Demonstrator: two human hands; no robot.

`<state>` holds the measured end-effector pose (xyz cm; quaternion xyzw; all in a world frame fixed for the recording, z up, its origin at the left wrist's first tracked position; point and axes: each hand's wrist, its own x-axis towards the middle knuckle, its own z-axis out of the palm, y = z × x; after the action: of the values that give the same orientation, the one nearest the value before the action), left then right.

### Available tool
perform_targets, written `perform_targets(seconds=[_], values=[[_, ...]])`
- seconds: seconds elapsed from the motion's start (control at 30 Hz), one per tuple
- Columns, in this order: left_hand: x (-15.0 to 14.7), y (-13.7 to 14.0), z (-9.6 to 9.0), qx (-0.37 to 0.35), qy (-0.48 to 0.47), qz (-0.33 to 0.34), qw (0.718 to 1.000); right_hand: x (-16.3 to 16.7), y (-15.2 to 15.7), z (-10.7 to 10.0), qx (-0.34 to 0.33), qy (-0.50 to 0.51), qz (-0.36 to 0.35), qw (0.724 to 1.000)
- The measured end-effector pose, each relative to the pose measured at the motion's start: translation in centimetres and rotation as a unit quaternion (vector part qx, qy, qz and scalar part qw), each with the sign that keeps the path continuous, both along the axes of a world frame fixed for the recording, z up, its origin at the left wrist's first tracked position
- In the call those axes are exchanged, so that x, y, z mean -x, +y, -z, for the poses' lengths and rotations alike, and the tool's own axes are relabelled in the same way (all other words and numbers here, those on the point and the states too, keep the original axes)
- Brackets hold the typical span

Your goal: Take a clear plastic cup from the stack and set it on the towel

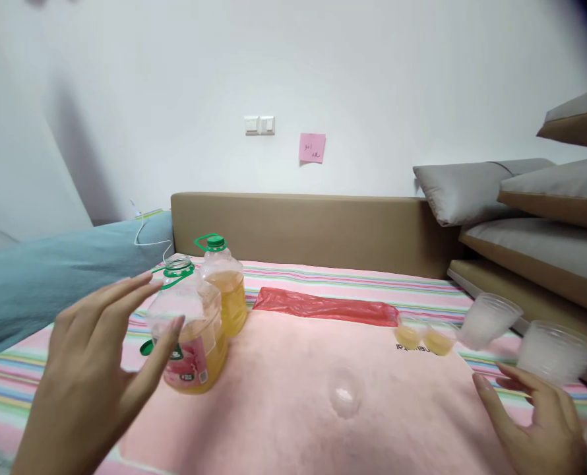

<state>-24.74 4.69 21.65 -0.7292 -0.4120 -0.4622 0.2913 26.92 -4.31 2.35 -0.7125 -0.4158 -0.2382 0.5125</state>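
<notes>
Spread wide and holding nothing, my left hand (93, 376) hovers just beside the open bottle (189, 330) of yellow liquid — thumb near its pink label, though contact is hard to judge. A capped bottle (227, 290) stands right behind it on the pink mat (293, 396). My right hand (535, 422) is open too, below a clear plastic cup (553, 353); whether fingertips touch it, I cannot tell.

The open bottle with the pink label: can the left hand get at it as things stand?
Probably yes. The left hand is open right beside the open bottle, with nothing between them.
</notes>
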Motion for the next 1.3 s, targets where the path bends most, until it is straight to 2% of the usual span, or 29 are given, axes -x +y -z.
perform_targets(seconds=[0.07, 0.17, 0.3, 0.4, 0.47, 0.6, 0.7, 0.8, 1.03, 1.17, 1.3], values=[[1.2, 2.2, -0.8, -0.018, 0.057, -0.06, 0.996, 0.0, 0.1, 0.2, -0.012, -0.027, -0.008, 1.0], [2.7, 4.3, -1.2, -0.007, 0.11, -0.145, 0.983, -0.3, 0.1, 0.6, -0.011, -0.037, -0.007, 0.999], [4.1, 5.4, -1.2, -0.019, 0.189, -0.196, 0.962, -0.5, 0.2, 0.6, -0.011, -0.045, -0.011, 0.999], [4.8, 5.9, -1.4, -0.011, 0.234, -0.162, 0.958, -0.2, 0.3, 0.3, -0.018, -0.066, -0.02, 0.997], [4.8, 6.2, -1.7, 0.035, 0.242, -0.122, 0.962, 0.1, 0.4, 0.0, -0.023, -0.069, -0.024, 0.997], [4.1, 6.7, -2.5, 0.171, 0.179, -0.051, 0.968, 0.8, 0.5, -0.4, -0.04, -0.059, -0.041, 0.997], [3.7, 7.2, -2.5, 0.223, 0.135, -0.04, 0.965, 1.4, 0.5, -0.8, -0.053, -0.061, -0.055, 0.995], [3.6, 7.8, -2.2, 0.224, 0.116, -0.049, 0.966, 1.6, 0.3, -0.7, -0.054, -0.045, -0.062, 0.996], [3.7, 8.4, -1.4, 0.176, 0.028, -0.058, 0.982, -0.3, -0.3, 1.5, 0.081, 0.101, -0.071, 0.989], [3.9, 7.4, -1.2, 0.14, -0.008, -0.073, 0.987, -0.7, -0.3, 1.9, 0.104, 0.107, -0.079, 0.986], [3.5, 5.2, -2.3, 0.154, -0.026, -0.066, 0.986, -0.4, -0.2, 1.6, 0.108, 0.109, -0.086, 0.984]])
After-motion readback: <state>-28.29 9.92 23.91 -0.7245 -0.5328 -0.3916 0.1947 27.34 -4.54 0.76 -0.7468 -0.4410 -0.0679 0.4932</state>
